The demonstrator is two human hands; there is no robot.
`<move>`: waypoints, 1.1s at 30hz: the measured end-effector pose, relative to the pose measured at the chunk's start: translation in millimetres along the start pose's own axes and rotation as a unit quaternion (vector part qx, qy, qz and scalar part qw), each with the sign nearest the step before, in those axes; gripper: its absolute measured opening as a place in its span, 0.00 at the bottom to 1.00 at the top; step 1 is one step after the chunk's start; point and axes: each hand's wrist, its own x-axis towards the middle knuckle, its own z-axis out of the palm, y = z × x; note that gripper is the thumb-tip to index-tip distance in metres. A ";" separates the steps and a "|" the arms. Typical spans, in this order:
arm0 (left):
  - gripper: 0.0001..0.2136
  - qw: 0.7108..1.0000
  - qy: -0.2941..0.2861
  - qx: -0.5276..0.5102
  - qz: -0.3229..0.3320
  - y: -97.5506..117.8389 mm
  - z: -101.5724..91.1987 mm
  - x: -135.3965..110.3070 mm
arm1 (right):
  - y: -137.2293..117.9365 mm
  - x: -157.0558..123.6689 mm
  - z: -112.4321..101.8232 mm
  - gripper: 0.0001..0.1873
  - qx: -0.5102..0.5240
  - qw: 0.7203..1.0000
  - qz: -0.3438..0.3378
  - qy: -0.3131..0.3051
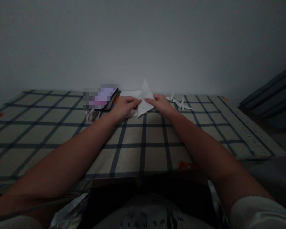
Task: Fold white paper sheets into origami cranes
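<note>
A white sheet of printed paper point(145, 102), partly folded with a pointed flap standing up, lies at the far side of the checked tablecloth point(143, 143). My left hand point(125, 106) pinches its left edge, fingers closed on the paper. My right hand point(160, 103) presses and pinches the right edge of the same sheet. Both forearms stretch out across the table toward it.
Two small folded paper cranes point(181, 103) sit to the right of my right hand. A dark case with a blurred purple patch point(102, 98) and pinkish cords point(91, 115) lies to the left. More white paper point(130, 94) lies behind. A grey wall stands beyond the table.
</note>
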 end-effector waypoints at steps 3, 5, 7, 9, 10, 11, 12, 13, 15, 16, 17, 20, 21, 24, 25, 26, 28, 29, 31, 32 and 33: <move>0.18 0.999 -0.009 0.039 0.009 0.9 -3.4 0.5 | -2.0 -2.1 1.5 0.18 0.027 0.999 0.020 -0.022; 0.17 0.998 -0.019 0.054 0.013 -1.6 -4.0 1.5 | -2.9 -3.2 2.3 0.19 0.031 0.999 0.023 -0.035; 0.17 0.998 -0.022 0.052 0.002 -5.1 -2.9 2.5 | -3.0 -3.5 2.8 0.18 0.020 0.999 0.019 -0.025; 0.18 0.999 -0.022 0.023 -0.018 -7.6 -0.9 3.0 | -2.7 -3.5 3.5 0.18 0.012 1.000 0.013 0.007; 0.18 0.999 -0.025 0.008 -0.028 -8.1 0.2 3.1 | -2.5 -3.4 4.1 0.18 0.012 1.000 0.011 0.025; 0.18 0.999 -0.031 -0.005 -0.037 -8.2 1.0 3.2 | -2.2 -3.3 4.8 0.18 0.014 0.999 0.009 0.039; 0.18 0.998 -0.035 -0.013 -0.044 -8.2 1.5 3.2 | -1.9 -3.1 5.4 0.18 0.019 0.999 0.007 0.050; 0.18 0.998 -0.038 -0.018 -0.050 -8.2 1.8 3.4 | -1.5 -2.8 5.9 0.18 0.025 0.998 0.007 0.056; 0.17 0.997 -0.035 -0.021 -0.064 -8.9 1.8 3.7 | -0.5 -1.6 5.9 0.17 0.042 0.997 0.003 0.071; 0.17 0.996 -0.037 -0.018 -0.076 -9.7 1.7 4.0 | 0.0 -0.7 5.3 0.17 0.052 0.995 -0.001 0.083; 0.17 0.995 -0.041 -0.016 -0.088 -10.6 1.6 4.2 | 0.4 0.1 4.3 0.16 0.061 0.993 -0.005 0.096; 0.17 0.992 -0.070 -0.027 -0.104 -12.0 1.1 4.5 | 0.1 1.9 0.7 0.16 0.071 0.990 -0.011 0.125; 0.17 0.991 -0.079 -0.034 -0.099 -11.6 0.8 4.4 | -0.5 2.0 -0.3 0.16 0.070 0.989 -0.009 0.128; 0.17 0.991 -0.098 -0.034 -0.088 -7.0 -1.2 3.6 | -2.4 1.1 -1.4 0.17 0.072 0.989 -0.009 0.132; 0.17 0.991 -0.101 -0.027 -0.089 -4.8 -2.1 3.3 | -2.6 0.7 -1.3 0.17 0.074 0.988 -0.011 0.134; 0.17 0.990 -0.104 -0.021 -0.091 -2.7 -3.1 3.1 | -2.7 0.5 -1.2 0.17 0.077 0.988 -0.013 0.135; 0.16 0.990 -0.111 -0.006 -0.088 0.6 -4.8 3.4 | -2.2 0.4 -1.0 0.17 0.082 0.987 -0.016 0.135; 0.16 0.990 -0.119 -0.002 -0.081 1.5 -5.5 3.9 | -1.9 0.4 -1.0 0.17 0.083 0.987 -0.016 0.135; 0.16 0.989 -0.134 -0.003 -0.067 1.8 -6.4 5.6 | -1.6 0.4 -0.8 0.17 0.081 0.987 -0.014 0.137; 0.16 0.988 -0.140 -0.008 -0.060 1.4 -6.7 6.3 | -1.7 0.4 -0.7 0.17 0.080 0.987 -0.013 0.138; 0.16 0.988 -0.145 -0.014 -0.052 1.0 -7.0 6.9 | -1.9 0.2 -0.7 0.17 0.081 0.987 -0.012 0.138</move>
